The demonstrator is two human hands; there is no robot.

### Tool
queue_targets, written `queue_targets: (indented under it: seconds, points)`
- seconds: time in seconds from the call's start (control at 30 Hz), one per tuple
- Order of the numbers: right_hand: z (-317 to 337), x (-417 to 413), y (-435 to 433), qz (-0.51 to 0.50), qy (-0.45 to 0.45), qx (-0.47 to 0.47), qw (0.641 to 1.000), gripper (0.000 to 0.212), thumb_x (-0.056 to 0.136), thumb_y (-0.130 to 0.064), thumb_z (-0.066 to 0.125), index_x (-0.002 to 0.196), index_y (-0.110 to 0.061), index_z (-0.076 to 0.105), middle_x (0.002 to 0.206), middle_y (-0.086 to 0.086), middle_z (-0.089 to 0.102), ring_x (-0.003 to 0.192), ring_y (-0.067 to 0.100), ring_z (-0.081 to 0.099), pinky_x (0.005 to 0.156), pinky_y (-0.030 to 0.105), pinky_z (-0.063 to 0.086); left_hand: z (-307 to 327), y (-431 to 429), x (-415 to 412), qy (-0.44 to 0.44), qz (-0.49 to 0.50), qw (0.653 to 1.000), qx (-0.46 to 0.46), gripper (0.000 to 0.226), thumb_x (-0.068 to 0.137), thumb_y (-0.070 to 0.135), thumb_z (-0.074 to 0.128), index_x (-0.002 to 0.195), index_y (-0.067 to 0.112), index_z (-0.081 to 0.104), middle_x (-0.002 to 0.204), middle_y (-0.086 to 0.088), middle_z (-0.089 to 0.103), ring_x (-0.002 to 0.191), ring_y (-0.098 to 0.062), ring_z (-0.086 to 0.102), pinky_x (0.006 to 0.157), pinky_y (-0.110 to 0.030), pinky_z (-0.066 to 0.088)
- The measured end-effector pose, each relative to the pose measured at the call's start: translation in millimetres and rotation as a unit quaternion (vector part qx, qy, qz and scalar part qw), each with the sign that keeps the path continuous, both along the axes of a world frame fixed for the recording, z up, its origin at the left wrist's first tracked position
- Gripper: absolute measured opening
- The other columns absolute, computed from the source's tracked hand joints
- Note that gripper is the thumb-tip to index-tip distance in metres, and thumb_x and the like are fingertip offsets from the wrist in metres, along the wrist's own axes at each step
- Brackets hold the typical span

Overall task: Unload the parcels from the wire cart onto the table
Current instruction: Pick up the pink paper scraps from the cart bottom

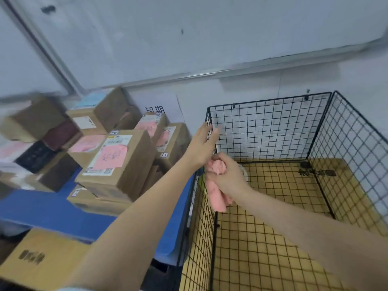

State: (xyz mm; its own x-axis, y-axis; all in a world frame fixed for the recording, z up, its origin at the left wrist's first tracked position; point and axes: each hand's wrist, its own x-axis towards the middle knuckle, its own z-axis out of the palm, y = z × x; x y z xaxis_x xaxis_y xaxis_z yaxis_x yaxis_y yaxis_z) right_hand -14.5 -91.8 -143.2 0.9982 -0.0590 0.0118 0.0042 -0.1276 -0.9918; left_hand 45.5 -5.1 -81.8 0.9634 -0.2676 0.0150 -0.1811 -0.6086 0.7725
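Wire cart (270, 127): black welded grid panels with square mesh and an open top. It stands just right of the table. Its floor is a tan cardboard liner (273, 238) that shows through the mesh.

Parcels (123, 162): brown corrugated cartons, box-shaped, several bearing white printed slips and pink labels (110, 157). They are heaped in an uneven pile on the table, the far ones blurred. One dark carton sits among them at the left.

Table (42, 206): flat blue top, its edge touching or just beside the cart's left panel.

Left hand (204, 143): forearm stretched forward, palm away, fingers straight and spread. It is at the cart's upper left corner; blur hides whether it touches the wire.

Right hand (227, 175): reaches across the cart's left side, fingers curled tight round a pink wad (217, 199). The wad is soft and crumpled, its loose end hanging below the fist. I cannot tell whether it is cloth or film.

Room: pale grey wall (210, 38) with a horizontal rail. A paper sign (156, 103) hangs behind the pile. A plain carton (37, 255) stands below the table edge.
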Motion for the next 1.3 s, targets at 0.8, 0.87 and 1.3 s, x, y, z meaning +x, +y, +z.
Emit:
queue_targets:
  seconds: [0.8, 0.87, 1.3]
  points:
    - [-133, -63, 28, 0.05, 0.258, -0.054, 0.963, 0.052, 0.078, 0.003, 0.066, 0.121, -0.024, 0.051, 0.115, 0.0, 0.058, 0.094, 0.02, 0.062, 0.057, 0.021, 0.05, 8, 23, -84, 0.066, 0.007, 0.998, 0.01, 0.063, 0.1, 0.043, 0.036, 0.152, 0.024, 0.005, 0.156, 0.011, 0.02, 0.138, -0.005, 0.022, 0.1, -0.015, 0.017]
    - [-129, -63, 27, 0.042, 0.26, -0.034, 0.964, 0.048, 0.079, 0.003, 0.066, 0.119, -0.021, 0.054, 0.113, 0.002, 0.06, 0.098, 0.022, 0.063, 0.071, 0.029, 0.057, 5, 23, -82, 0.071, 0.018, 0.997, 0.024, 0.068, 0.099, 0.049, 0.034, 0.153, 0.024, 0.002, 0.159, 0.008, 0.013, 0.144, -0.013, 0.018, 0.11, -0.023, 0.015]
    - [-22, -81, 14, 0.081, 0.177, 0.018, 0.981, 0.036, 0.082, 0.006, 0.063, 0.105, -0.021, 0.055, 0.089, -0.009, 0.056, 0.078, 0.006, 0.055, 0.055, 0.014, 0.041, 6, 21, -85, 0.085, 0.042, 0.994, 0.06, 0.069, 0.098, 0.053, 0.031, 0.153, 0.022, 0.003, 0.156, -0.008, 0.024, 0.141, -0.024, 0.029, 0.114, -0.033, 0.021]
